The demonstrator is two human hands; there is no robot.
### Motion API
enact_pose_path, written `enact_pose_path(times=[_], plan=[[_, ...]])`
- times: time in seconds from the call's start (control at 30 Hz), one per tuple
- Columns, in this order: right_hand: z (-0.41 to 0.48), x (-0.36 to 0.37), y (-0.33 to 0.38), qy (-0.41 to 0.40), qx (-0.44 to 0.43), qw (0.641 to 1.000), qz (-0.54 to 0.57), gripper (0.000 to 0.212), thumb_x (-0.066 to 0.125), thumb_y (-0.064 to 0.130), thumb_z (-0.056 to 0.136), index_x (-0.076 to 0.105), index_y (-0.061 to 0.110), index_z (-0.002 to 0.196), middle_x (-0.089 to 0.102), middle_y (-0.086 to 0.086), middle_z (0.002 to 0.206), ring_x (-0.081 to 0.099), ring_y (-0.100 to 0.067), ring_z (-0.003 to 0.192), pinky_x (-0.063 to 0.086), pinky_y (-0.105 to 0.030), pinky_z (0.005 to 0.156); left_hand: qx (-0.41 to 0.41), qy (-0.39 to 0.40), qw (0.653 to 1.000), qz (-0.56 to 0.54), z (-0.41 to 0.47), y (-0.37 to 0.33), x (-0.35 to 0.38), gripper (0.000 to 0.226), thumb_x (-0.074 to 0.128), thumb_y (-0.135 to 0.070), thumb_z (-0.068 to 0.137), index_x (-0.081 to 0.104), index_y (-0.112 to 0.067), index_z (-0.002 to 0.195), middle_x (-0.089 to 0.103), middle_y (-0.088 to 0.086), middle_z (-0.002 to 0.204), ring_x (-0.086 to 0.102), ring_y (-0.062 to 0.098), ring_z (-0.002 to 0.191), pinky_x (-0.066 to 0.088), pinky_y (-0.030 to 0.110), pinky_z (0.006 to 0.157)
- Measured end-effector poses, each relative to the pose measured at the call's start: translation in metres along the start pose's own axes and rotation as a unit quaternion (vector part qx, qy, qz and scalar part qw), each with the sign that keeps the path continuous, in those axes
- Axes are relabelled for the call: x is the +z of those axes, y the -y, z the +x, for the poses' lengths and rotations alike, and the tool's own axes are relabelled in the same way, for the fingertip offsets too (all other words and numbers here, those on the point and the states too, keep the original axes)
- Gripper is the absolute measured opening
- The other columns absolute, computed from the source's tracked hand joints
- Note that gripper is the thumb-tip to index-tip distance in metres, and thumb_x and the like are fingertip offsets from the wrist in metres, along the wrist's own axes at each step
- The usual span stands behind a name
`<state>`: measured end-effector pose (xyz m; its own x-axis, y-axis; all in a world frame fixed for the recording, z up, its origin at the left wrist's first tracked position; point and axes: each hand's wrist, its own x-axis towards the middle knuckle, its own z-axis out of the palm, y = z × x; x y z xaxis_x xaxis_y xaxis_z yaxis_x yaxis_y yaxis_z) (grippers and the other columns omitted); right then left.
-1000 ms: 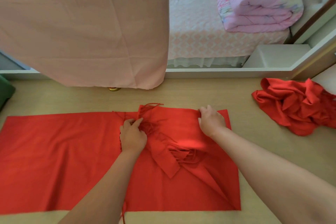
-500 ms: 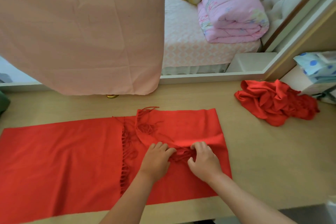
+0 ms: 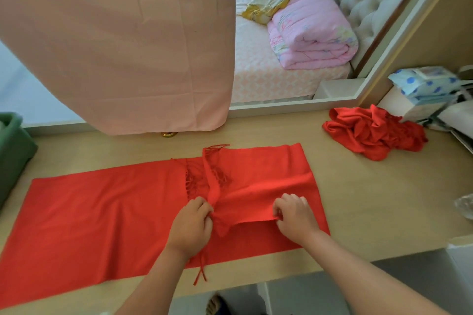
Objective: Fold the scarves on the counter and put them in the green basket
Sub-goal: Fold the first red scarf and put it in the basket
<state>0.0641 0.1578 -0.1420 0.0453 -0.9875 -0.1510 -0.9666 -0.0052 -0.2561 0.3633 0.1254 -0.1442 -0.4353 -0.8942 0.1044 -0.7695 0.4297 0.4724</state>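
From my head camera, I see the big red scarf (image 3: 102,212) lying flat along the front edge of the counter (image 3: 371,199). It goes from the left side to past the middle. Its right end is folded back over itself, and the stringy ends lie on top in the middle. Two strings hang over the front edge by my left wrist.

My left hand (image 3: 190,227) has its fingers curled, pinching the bunched cloth where the fold meets the strings. My right hand (image 3: 294,217) has curled fingers too, pinching the front edge of the folded part and lifting it a little.

Another red scarf (image 3: 371,133) sits in a crumpled heap near the back right corner. The green basket (image 3: 12,151) is at the left edge of the counter. It is cut off, and I cannot see what is inside.

A small gold thing peeks out under the pink cloth (image 3: 115,46); I cannot tell what it is. Something clear and crinkly is cut off at the right edge.

The counter is pale wood. The pink cloth hangs down over its back edge. Behind it is a bed with a rolled pink quilt (image 3: 312,36). A blue dotted pack (image 3: 425,82) sits on the far right.
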Motion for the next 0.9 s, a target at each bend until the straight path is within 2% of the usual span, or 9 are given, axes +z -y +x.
enact_pose_path(times=[0.07,0.17,0.23,0.43,0.5,0.57,0.67,0.77,0.9], plan=[[-0.010,0.005,-0.008,0.012,-0.012,0.998,-0.064,0.035,0.067,0.011,0.056,0.054,0.031,0.082,0.049,0.010,0.080,0.055,-0.020,0.075,0.034,-0.034,0.066,-0.008,0.004,1.000,0.008,-0.016,0.000,0.003,0.019,0.046,-0.022,0.076,0.061,-0.017,0.087,0.053,-0.004,0.094,0.055,0.020,0.084,0.049,0.036,0.071],[-0.022,0.006,-0.023,0.054,0.035,0.990,-0.122,0.035,0.057,0.009,0.073,0.054,0.029,0.101,0.052,0.003,0.100,0.055,-0.024,0.095,0.032,-0.037,0.077,-0.037,0.000,0.999,0.010,-0.030,-0.006,0.011,0.020,0.044,-0.025,0.076,0.060,-0.017,0.085,0.051,-0.007,0.097,0.056,0.016,0.083,0.048,0.029,0.067],[-0.029,0.004,-0.031,0.081,0.058,0.988,-0.120,0.034,0.050,0.003,0.079,0.057,0.027,0.102,0.052,0.001,0.103,0.057,-0.026,0.099,0.033,-0.038,0.083,-0.070,-0.016,0.997,0.001,-0.034,-0.011,0.013,0.021,0.041,-0.026,0.078,0.059,-0.017,0.085,0.050,-0.008,0.097,0.055,0.014,0.083,0.047,0.028,0.066],[-0.046,-0.006,-0.052,-0.036,0.019,0.996,-0.075,0.038,0.060,-0.012,0.054,0.050,0.022,0.067,0.046,0.001,0.066,0.051,-0.029,0.054,0.027,-0.030,0.057,-0.121,-0.022,0.988,0.091,-0.038,-0.021,0.018,0.030,0.039,-0.031,0.075,0.064,-0.015,0.074,0.052,0.000,0.085,0.054,0.026,0.074,0.049,0.035,0.061],[-0.050,-0.009,-0.059,0.003,0.014,0.997,-0.077,0.032,0.055,-0.005,0.066,0.055,0.024,0.078,0.054,0.000,0.077,0.059,-0.029,0.069,0.029,-0.033,0.064,-0.116,0.018,0.983,0.142,-0.040,-0.024,0.022,0.033,0.038,-0.035,0.072,0.066,-0.017,0.068,0.054,0.000,0.081,0.055,0.027,0.074,0.047,0.035,0.059],[-0.054,-0.010,-0.064,0.108,0.017,0.991,-0.077,0.027,0.047,0.007,0.078,0.057,0.028,0.093,0.060,0.002,0.098,0.061,-0.026,0.093,0.036,-0.034,0.079,-0.106,0.066,0.975,0.185,-0.044,-0.027,0.026,0.040,0.035,-0.039,0.070,0.070,-0.021,0.062,0.056,-0.003,0.079,0.056,0.026,0.076,0.044,0.034,0.061],[-0.057,-0.012,-0.066,0.215,0.049,0.972,-0.077,0.021,0.047,0.026,0.081,0.061,0.033,0.095,0.065,0.005,0.109,0.061,-0.021,0.106,0.042,-0.034,0.096,-0.118,0.062,0.970,0.205,-0.046,-0.033,0.026,0.044,0.034,-0.041,0.071,0.072,-0.021,0.058,0.056,-0.005,0.078,0.053,0.024,0.077,0.042,0.035,0.065],[-0.053,-0.013,-0.069,0.145,0.041,0.987,-0.054,0.011,0.048,0.035,0.080,0.056,0.034,0.088,0.057,0.005,0.102,0.056,-0.021,0.103,0.043,-0.034,0.093,-0.100,0.015,0.983,0.151,-0.045,-0.035,0.027,0.034,0.042,-0.038,0.074,0.068,-0.022,0.059,0.054,-0.006,0.079,0.051,0.022,0.074,0.045,0.033,0.062],[-0.033,-0.014,-0.063,0.151,0.054,0.986,-0.048,0.018,0.047,0.031,0.086,0.056,0.028,0.102,0.053,0.003,0.111,0.052,-0.022,0.110,0.042,-0.036,0.095,-0.077,0.143,0.978,0.127,-0.035,-0.033,0.027,0.043,0.033,-0.052,0.075,0.065,-0.026,0.084,0.058,-0.006,0.091,0.057,0.021,0.087,0.047,0.035,0.076]])
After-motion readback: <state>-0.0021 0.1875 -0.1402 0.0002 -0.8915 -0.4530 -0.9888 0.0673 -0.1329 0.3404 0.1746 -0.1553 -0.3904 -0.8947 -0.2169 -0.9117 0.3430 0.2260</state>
